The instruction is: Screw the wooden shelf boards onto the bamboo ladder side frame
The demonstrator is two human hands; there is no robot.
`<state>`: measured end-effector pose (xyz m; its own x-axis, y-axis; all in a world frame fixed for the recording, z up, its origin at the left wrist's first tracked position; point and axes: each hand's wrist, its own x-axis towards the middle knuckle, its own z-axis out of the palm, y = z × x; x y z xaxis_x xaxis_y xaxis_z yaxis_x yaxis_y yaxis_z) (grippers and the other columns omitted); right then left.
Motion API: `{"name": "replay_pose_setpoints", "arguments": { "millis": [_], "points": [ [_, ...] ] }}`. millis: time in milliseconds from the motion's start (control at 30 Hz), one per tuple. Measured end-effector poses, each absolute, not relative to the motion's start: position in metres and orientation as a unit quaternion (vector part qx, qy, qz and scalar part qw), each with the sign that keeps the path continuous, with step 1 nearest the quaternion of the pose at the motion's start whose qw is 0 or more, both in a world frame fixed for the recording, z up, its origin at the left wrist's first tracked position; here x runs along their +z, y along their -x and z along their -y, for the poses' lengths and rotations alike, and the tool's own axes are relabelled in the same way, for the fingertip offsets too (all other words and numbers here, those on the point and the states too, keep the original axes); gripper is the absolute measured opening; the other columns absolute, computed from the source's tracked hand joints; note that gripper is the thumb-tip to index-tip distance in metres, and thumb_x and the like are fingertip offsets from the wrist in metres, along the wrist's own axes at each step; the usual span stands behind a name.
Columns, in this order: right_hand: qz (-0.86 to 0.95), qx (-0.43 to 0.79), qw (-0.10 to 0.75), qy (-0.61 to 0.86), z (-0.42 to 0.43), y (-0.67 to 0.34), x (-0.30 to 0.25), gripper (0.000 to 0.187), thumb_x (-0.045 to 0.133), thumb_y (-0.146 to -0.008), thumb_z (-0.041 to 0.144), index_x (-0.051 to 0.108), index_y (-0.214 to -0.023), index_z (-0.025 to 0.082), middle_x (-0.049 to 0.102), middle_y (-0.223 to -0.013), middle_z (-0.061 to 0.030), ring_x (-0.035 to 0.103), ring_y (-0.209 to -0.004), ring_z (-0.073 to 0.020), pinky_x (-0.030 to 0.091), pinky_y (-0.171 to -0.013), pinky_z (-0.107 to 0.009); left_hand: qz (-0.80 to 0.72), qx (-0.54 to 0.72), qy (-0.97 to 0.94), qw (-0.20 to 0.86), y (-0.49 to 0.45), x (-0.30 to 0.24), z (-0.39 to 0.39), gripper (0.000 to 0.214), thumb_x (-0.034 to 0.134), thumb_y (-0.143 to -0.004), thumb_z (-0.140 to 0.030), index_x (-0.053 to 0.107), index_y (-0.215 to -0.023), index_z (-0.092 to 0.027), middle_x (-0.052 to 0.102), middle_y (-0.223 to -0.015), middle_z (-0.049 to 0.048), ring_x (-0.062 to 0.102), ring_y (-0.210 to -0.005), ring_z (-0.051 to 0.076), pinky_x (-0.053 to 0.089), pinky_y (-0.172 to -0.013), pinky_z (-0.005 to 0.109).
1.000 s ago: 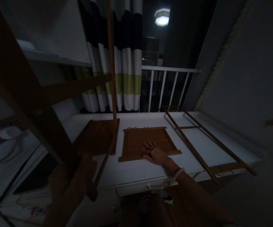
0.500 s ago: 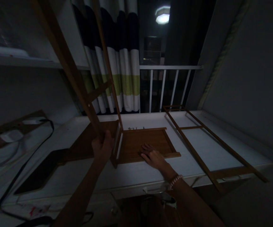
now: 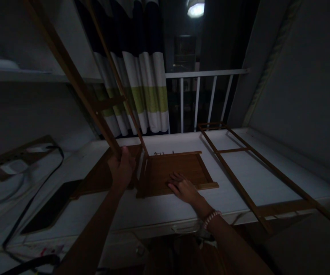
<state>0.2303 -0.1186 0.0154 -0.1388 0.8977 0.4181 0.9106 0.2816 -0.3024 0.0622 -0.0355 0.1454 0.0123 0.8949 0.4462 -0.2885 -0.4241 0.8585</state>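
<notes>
The work looks to be at an early stage, with one joint being lined up around the central panel, which lies flat on the white bench. At the panel's left edge, a wooden frame rises at a tilt, its lower end apparently meeting that edge; whether it is seated or fastened there cannot be told in this dim light. The left hand has its fingers wrapped around the frame's near rail, just left of the panel, while the right hand rests spread on the panel's near part, palm down, gripping nothing. Much seems left: a second frame lies flat to the right of the panel, apart from it and unjoined, and another panel lies to its left, seemingly not fitted to anything. Small dark bits sit just beyond the panel's far edge, too small to identify.
</notes>
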Motion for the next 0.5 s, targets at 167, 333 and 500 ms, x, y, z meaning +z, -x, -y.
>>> {"name": "replay_pose_setpoints", "arguments": {
  "millis": [167, 333, 500],
  "points": [
    [0.754, -0.005, 0.271, 0.599, 0.1188, -0.2305, 0.0155, 0.038, 0.025, -0.086, 0.035, 0.054, -0.106, 0.02, 0.049, -0.117, -0.0064, 0.035, -0.115, -0.0177, 0.025, -0.096, -0.037, -0.281, 0.645, -0.555, 0.445, -0.0596, 0.1394, 0.032, 0.038, 0.051, -0.07, -0.041, 0.028, -0.049, -0.018, 0.025, -0.035, -0.0106, 0.024, -0.026, 0.002, 0.019, -0.027, 0.015],
    [0.757, -0.003, 0.269, 0.595, 0.118, -0.2307, 0.0148, 0.038, 0.025, -0.086, 0.035, 0.054, -0.105, 0.02, 0.048, -0.118, -0.0064, 0.033, -0.116, -0.0175, 0.025, -0.096, -0.037, -0.275, 0.637, -0.558, 0.456, -0.0585, 0.1359, 0.0283, 0.038, 0.052, -0.069, -0.04, 0.029, -0.048, -0.018, 0.027, -0.034, -0.0104, 0.025, -0.026, 0.002, 0.02, -0.027, 0.016],
    [0.757, -0.012, 0.269, 0.595, 0.1175, -0.231, 0.0144, 0.039, 0.025, -0.086, 0.035, 0.055, -0.104, 0.019, 0.05, -0.115, -0.0072, 0.035, -0.114, -0.0175, 0.025, -0.096, -0.036, -0.273, 0.63, -0.568, 0.453, -0.0603, 0.1378, 0.0292, 0.038, 0.051, -0.07, -0.04, 0.03, -0.047, -0.018, 0.028, -0.034, -0.0101, 0.025, -0.026, 0.002, 0.019, -0.027, 0.016]
  ]
}}
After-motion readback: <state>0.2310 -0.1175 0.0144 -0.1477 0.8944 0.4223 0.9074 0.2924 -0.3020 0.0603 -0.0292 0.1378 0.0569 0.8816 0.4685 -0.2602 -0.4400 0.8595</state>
